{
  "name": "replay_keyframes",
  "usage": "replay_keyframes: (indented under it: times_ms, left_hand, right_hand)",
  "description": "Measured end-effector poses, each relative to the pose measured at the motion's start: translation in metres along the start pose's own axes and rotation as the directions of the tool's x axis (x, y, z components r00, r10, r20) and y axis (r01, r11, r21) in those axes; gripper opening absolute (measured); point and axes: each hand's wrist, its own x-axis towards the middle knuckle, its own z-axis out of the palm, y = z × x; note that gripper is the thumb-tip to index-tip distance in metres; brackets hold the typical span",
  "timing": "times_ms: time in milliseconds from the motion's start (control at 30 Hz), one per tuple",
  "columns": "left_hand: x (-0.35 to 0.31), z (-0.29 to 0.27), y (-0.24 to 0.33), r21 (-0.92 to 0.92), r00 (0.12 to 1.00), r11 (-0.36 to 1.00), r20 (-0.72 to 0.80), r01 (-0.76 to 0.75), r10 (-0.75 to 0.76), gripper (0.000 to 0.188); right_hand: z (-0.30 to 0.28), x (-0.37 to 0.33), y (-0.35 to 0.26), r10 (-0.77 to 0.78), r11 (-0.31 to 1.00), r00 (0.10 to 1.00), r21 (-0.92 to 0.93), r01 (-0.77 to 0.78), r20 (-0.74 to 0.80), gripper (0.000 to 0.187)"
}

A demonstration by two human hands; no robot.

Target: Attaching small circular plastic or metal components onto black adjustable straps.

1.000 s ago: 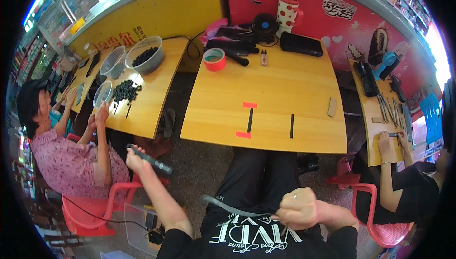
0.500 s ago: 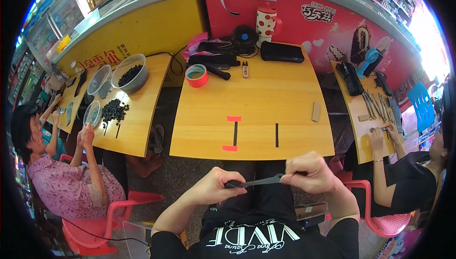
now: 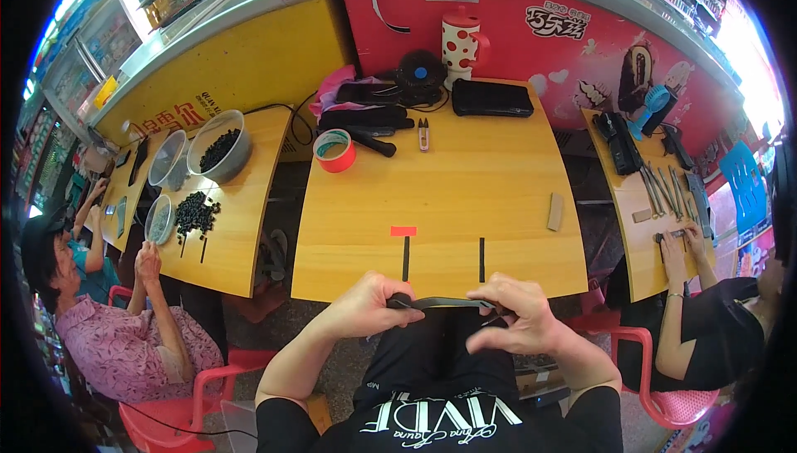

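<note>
Just off the near edge of the wooden table [image 3: 465, 195], a dark grey, flat strip [image 3: 452, 302] is stretched between my two hands. My left hand [image 3: 372, 305] is closed around one end, where a thicker black part shows. At the other end, my right hand [image 3: 523, 313] has its fingers bent over the strip, with the thumb lower and apart from it. The grip there looks loose. What exactly the strip is, I cannot tell. Two thin black lines [image 3: 481, 259] and a red tape piece [image 3: 403, 231] mark the tabletop beyond my hands.
Red tape roll [image 3: 334, 154], thread snips [image 3: 424, 136], black pouch [image 3: 492, 99], fan [image 3: 421, 71] and dotted cup [image 3: 459, 44] stand farther back. A tan block [image 3: 554, 211] lies right. People work at side tables; the left one holds black pieces [image 3: 198, 214].
My right hand has come closer to my left, and its thumb has moved away from the strip. Both hands now appear nearer the table edge, covering the lower red tape.
</note>
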Motion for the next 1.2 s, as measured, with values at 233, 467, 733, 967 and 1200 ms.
replay_keyframes:
  times_ms: [233,467,733,967,1200]
  left_hand:
    - [-0.002,-0.013,-0.002,-0.055,0.986,0.986,0.043,-0.159,0.162,0.013]
    - [0.003,-0.022,0.024,-0.201,1.0,0.979,-0.009,-0.023,0.022,0.013]
    - [0.04,-0.043,0.035,-0.204,0.969,0.948,-0.058,-0.246,0.239,0.013]
    - [0.048,-0.103,-0.018,-0.233,0.848,0.939,-0.522,-0.252,0.098,0.005]
    - [0.106,-0.078,0.022,-0.122,0.884,0.971,-0.448,-0.205,0.131,0.021]
  right_hand:
    - [-0.002,-0.003,0.017,0.017,0.998,0.99,-0.055,-0.025,-0.142,0.01]
    - [-0.024,-0.008,0.012,-0.069,0.99,0.914,-0.142,0.012,-0.4,0.012]
    - [-0.058,0.004,0.014,-0.048,0.977,0.891,-0.206,-0.052,-0.451,0.011]
    - [-0.106,-0.003,0.016,-0.212,0.894,0.756,-0.436,-0.106,-0.619,0.012]
    - [-0.123,0.055,0.065,0.113,0.939,0.852,-0.225,-0.261,-0.512,0.02]
